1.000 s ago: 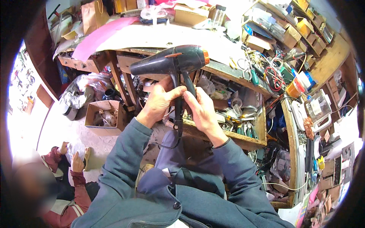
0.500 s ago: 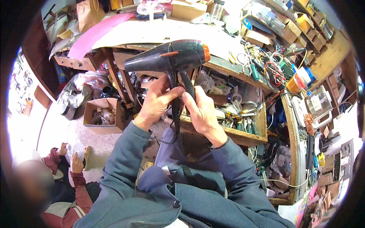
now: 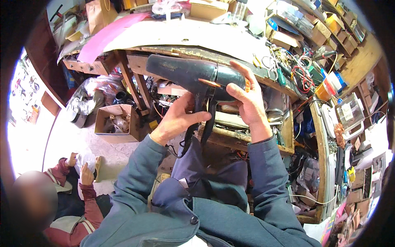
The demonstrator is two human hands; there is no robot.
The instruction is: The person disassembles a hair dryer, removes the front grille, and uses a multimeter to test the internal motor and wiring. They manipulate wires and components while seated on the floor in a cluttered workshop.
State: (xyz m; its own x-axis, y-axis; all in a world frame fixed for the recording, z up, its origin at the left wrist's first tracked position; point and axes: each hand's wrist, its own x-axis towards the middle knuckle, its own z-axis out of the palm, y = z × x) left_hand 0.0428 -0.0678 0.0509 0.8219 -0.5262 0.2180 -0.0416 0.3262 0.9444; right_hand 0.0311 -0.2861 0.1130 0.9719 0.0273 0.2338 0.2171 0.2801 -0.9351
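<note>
A black hair dryer [image 3: 181, 72] is held up in front of me, its nozzle toward the left and its orange-trimmed rear toward the right. My left hand [image 3: 179, 118] is closed round the handle, thumb across it. Below, the handle looks split into two dark lengths with a gap between them, and a dark cord loops under my left hand. My right hand [image 3: 250, 101] grips the rear end of the body, thumb on the near side and fingers reaching over the back. The fingertips of my left hand are partly hidden behind the handle.
Behind the dryer runs a workbench [image 3: 197, 35] with a pink sheet [image 3: 101, 43]. An open drawer [image 3: 290, 131] of tools juts out beneath. Cables and pliers crowd the right corner. A cardboard box [image 3: 113, 133] stands on the floor; at lower left a person holds a clear plastic bag [image 3: 85, 158].
My right hand has moved from the handle up to the dryer's rear end. The dryer has shifted right and slightly down, its rear tipping lower. My left hand stays on the handle.
</note>
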